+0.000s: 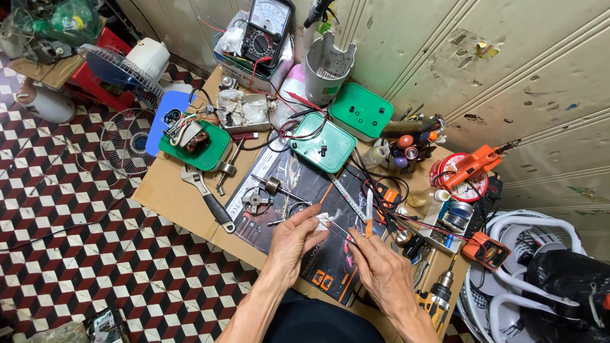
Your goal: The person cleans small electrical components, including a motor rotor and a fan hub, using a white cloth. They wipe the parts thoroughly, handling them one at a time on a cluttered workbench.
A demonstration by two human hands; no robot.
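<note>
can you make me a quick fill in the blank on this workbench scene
1. Both hands, left and right, pinch a thin ____ between them.
2. The wrench lies to the ____ of the hands.
3. The two square lids near the middle of the bench are ____ in colour.
4. The multimeter sits at the ____ edge of the bench.

Missing words: wire; left; green; far

We see a cardboard-topped table (166, 190); wrench (208, 194) at nine o'clock, green box (362, 111) at twelve, drill (437, 298) at five.
</note>
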